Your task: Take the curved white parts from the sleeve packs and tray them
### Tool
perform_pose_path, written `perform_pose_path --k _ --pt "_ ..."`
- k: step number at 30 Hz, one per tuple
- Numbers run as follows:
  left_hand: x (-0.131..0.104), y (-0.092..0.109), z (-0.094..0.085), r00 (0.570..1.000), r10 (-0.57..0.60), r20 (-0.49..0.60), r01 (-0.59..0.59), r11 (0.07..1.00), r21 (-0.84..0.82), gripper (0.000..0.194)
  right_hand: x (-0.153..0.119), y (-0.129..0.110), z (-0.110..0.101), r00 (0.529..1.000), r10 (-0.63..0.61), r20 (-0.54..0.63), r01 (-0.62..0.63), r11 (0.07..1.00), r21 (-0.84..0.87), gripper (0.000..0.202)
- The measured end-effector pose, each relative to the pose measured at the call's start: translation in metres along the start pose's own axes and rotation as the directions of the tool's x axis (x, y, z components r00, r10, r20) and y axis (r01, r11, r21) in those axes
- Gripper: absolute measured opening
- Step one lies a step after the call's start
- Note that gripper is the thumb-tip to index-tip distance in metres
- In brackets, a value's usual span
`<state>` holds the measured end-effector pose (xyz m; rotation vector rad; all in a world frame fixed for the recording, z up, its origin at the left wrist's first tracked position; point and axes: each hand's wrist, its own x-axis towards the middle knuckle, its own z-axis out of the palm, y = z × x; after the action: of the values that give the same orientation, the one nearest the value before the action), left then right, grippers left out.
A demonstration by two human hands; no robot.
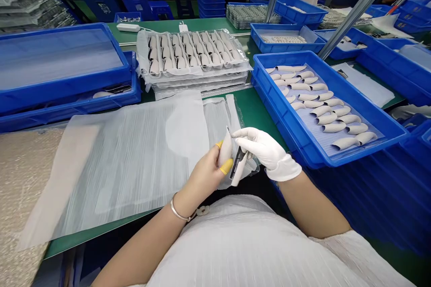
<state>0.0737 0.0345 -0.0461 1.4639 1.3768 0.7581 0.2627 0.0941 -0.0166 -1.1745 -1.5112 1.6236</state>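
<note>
My left hand (204,172), with yellow finger cots on thumb and a finger, is closed around a cream, curved shell-like piece (225,150). My right hand (266,150), in a white glove, pinches a second piece (239,171), cream outside with a dark inner face, which hangs below its fingers. The gloved index finger and thumb reach to the upper tip of the left piece. Both pieces are above the near edge of the green table, beside white translucent sheets (141,152). My fingers partly hide each piece.
To the right, a blue tray (286,121) holds rows of ribbed cream shells. A stack of clear blister trays (198,78) filled with similar pieces stands ahead. Large blue bins (63,94) sit at left. A metal post (360,9) slants across the right. Other people stand farther back.
</note>
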Motion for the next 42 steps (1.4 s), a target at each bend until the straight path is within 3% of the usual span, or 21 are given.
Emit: perform_pose_path --k 3,7,11,17,29,34,36,38,40,42 --pt "-0.001 0.001 -0.005 0.977 -0.119 0.175 0.184 0.886 -0.425 0.047 0.002 0.003 -0.019 0.989 -0.043 0.139 0.039 0.999 0.030 0.046" --pt "-0.006 0.000 -0.005 0.916 -0.134 0.377 0.355 0.708 -0.611 0.048 0.002 0.010 -0.031 0.971 -0.053 0.233 0.054 0.999 -0.001 0.046" --pt "-0.010 -0.001 -0.002 0.876 -0.120 0.467 0.425 0.649 -0.631 0.038 0.002 0.010 -0.028 0.958 -0.041 0.284 0.059 0.997 -0.055 0.046" --pt "-0.013 -0.001 -0.001 0.874 -0.088 0.477 0.415 0.645 -0.642 0.038 0.000 0.004 -0.022 0.961 -0.028 0.275 0.042 0.998 -0.043 0.043" --pt "-0.013 0.000 0.001 0.863 -0.110 0.493 0.415 0.711 -0.568 0.047 -0.006 0.000 -0.015 0.973 -0.023 0.228 0.034 0.999 -0.042 0.041" --pt "-0.013 -0.008 0.005 0.883 -0.098 0.459 0.368 0.752 -0.546 0.050 -0.006 0.003 -0.011 0.973 -0.113 0.203 0.140 0.983 -0.123 0.036" --pt "-0.013 -0.006 0.005 0.901 -0.114 0.418 0.353 0.754 -0.555 0.050 -0.007 0.004 -0.008 0.961 -0.232 0.149 0.264 0.927 -0.266 0.041" --pt "-0.012 -0.002 0.004 0.922 -0.125 0.366 0.321 0.775 -0.545 0.046 -0.010 0.004 -0.004 0.911 -0.392 0.128 0.403 0.779 -0.481 0.056" --pt "-0.011 0.001 0.004 0.947 -0.107 0.303 0.258 0.816 -0.517 0.041 -0.013 0.002 0.002 0.847 -0.484 0.218 0.501 0.590 -0.633 0.076" --pt "-0.009 0.002 0.004 0.966 -0.076 0.247 0.189 0.859 -0.475 0.040 -0.015 0.002 0.009 0.799 -0.493 0.344 0.575 0.457 -0.679 0.089"
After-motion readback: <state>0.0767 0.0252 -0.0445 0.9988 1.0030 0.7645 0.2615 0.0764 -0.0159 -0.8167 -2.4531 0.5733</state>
